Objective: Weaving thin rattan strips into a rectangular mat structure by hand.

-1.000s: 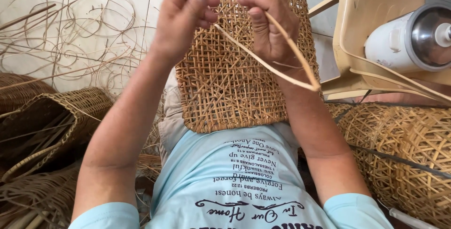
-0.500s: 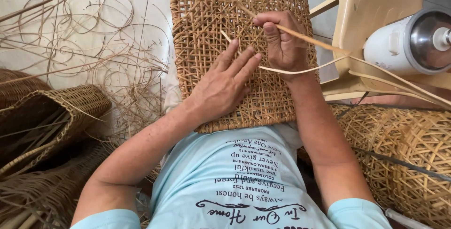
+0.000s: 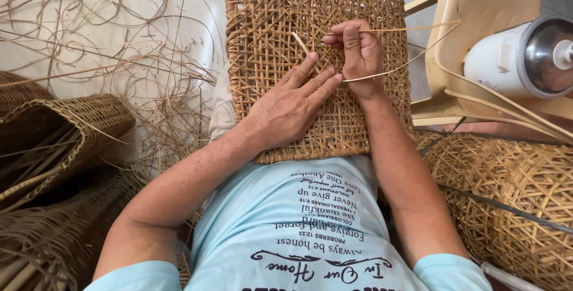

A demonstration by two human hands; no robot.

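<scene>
Now | left hand (image 3: 292, 109) had dropped to lie spread flat on the woven panel (image 3: 268, 22) | right hand (image 3: 360, 55), above it, pinched a cane strip (image 3: 412, 28), pulled tighter.

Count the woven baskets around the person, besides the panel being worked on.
3: two baskets at the left, one above the other, and one basket at the right. More may lie outside the frame.

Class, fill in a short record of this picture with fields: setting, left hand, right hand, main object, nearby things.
setting: tiled floor strewn with loose cane strands
left hand: flat, fingers spread, pressing on the woven cane panel
right hand: closed, pinching a thin cane strip at the panel's surface
main object: the panel, open lattice weave, propped against the person's lap
nearby things: woven baskets at both sides; beige plastic chair; white and metal cylinder
</scene>
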